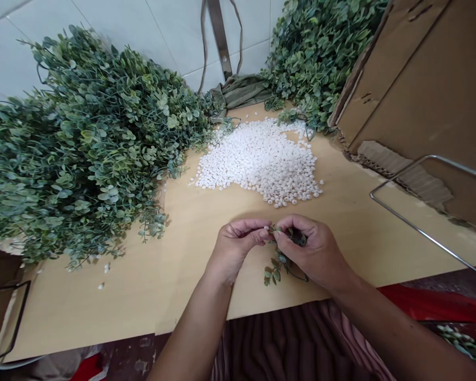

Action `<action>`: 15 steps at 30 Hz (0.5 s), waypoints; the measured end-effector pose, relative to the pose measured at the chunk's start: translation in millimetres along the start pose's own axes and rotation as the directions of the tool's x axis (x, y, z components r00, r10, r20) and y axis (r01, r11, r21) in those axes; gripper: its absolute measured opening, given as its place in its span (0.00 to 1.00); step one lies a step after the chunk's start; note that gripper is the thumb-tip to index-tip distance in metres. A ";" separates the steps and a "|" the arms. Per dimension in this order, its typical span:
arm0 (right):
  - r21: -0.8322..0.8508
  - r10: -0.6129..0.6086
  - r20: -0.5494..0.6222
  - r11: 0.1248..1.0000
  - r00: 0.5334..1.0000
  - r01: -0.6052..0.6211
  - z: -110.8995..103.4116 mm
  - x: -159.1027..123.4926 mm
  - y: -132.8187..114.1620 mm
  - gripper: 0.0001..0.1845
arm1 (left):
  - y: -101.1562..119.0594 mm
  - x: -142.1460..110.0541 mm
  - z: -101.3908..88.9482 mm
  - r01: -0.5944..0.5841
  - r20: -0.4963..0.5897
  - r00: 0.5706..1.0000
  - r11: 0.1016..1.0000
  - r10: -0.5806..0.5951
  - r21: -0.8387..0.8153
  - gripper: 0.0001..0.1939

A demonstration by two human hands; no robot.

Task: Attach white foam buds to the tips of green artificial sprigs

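My two hands meet above the near middle of a pale wooden table (143, 296). My right hand (315, 251) is closed round a small green artificial leaf sprig (277, 264), whose leaves hang below my fingers. My left hand (236, 246) pinches a tiny white bead (266, 228) at the sprig's top, fingertips pressed together. A heap of small white beads (262, 161) lies on the table just beyond my hands.
A large pile of artificial green foliage (79, 148) covers the left of the table; another pile (317, 47) sits at the back right. A cardboard box (424, 90) and a metal wire frame (424, 230) stand on the right. A few stray beads (103, 275) lie at the left.
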State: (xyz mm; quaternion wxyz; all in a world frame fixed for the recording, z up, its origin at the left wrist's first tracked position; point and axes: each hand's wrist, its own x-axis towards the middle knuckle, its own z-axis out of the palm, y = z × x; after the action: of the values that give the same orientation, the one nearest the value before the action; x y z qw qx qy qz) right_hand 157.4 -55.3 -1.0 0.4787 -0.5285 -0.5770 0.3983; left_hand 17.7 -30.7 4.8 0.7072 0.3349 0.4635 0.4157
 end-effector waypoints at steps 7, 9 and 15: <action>-0.041 -0.013 -0.014 0.999 1.000 0.013 -0.8 -0.5 -0.6 0.06 | 0.6 -0.8 2.2 0.013 -0.017 1.000 1.000 -0.013 0.023 0.11; -0.026 0.004 0.000 1.000 1.000 -0.004 -0.5 -0.9 -0.4 0.06 | 1.2 -0.5 2.3 0.014 -0.022 1.000 0.999 -0.013 0.036 0.10; -0.020 0.050 0.023 0.999 0.998 -0.049 0.5 -3.0 2.3 0.06 | 1.8 0.8 2.0 0.021 0.001 1.000 0.997 -0.021 0.075 0.09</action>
State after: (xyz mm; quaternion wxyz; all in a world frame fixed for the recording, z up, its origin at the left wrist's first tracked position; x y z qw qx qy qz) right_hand 157.4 -57.9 -3.7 0.4566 -0.5425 -0.5732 0.4107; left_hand 19.2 -29.3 6.7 0.6988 0.3569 0.4817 0.3902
